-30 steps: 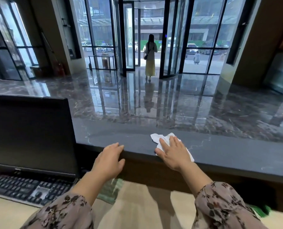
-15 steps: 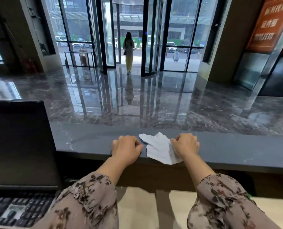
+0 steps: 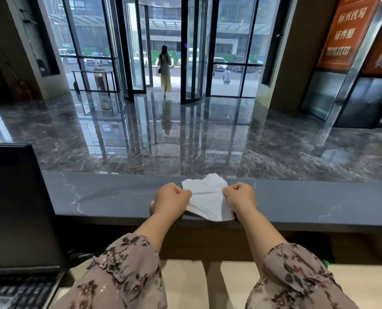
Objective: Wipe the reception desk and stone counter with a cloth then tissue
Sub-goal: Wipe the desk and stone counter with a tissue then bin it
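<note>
A white tissue lies spread on the dark grey stone counter, its near edge hanging over the counter's front edge. My left hand pinches the tissue's left edge with curled fingers. My right hand pinches its right edge the same way. The sheet is stretched flat between both hands. Below the counter, the pale wooden reception desk shows between my floral sleeves.
A black monitor stands at the left with a keyboard in front of it. Something green peeks out under the counter at the right. Beyond the counter lies a glossy marble lobby floor, where a person stands by glass doors.
My left hand moved from the counter edge to the tissue and took hold of it. My right hand went from pressing flat to pinching, and the crumpled tissue is now spread out.
</note>
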Demonstrator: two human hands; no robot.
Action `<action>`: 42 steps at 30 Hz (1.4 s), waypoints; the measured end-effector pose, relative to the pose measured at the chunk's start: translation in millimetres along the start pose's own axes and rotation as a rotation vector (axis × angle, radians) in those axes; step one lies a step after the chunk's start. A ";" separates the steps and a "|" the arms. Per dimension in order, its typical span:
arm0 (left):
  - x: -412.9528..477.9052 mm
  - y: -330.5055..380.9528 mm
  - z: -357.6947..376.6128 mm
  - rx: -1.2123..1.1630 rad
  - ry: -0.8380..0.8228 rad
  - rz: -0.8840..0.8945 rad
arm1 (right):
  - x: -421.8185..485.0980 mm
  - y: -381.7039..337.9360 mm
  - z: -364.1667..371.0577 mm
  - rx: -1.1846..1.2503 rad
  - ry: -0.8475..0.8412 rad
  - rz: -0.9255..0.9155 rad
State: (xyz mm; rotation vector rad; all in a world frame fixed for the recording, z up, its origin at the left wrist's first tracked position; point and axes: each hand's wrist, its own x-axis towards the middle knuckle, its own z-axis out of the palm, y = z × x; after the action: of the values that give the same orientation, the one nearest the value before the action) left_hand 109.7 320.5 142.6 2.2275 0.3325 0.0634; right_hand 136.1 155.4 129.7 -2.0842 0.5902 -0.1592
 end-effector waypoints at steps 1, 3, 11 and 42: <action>-0.6 0.0 -5.2 -0.108 0.004 -0.010 | -1.0 -1.4 -1.1 0.087 -0.017 0.009; -4.2 2.7 -14.2 -0.271 -0.003 -0.022 | -5.6 -5.0 0.4 0.226 -0.042 -0.001; -20.6 9.9 -56.2 -0.411 -0.142 0.057 | -29.6 -29.5 -3.5 0.456 -0.060 -0.235; 1.5 -55.6 -62.9 0.170 0.219 -0.130 | -69.5 -60.2 94.7 -0.505 -0.049 -0.709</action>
State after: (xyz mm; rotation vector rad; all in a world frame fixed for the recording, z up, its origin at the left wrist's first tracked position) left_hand 89.1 401.9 139.1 2.3658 0.6220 0.2170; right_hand 127.8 287.1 134.4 -2.7073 -0.1929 -0.3921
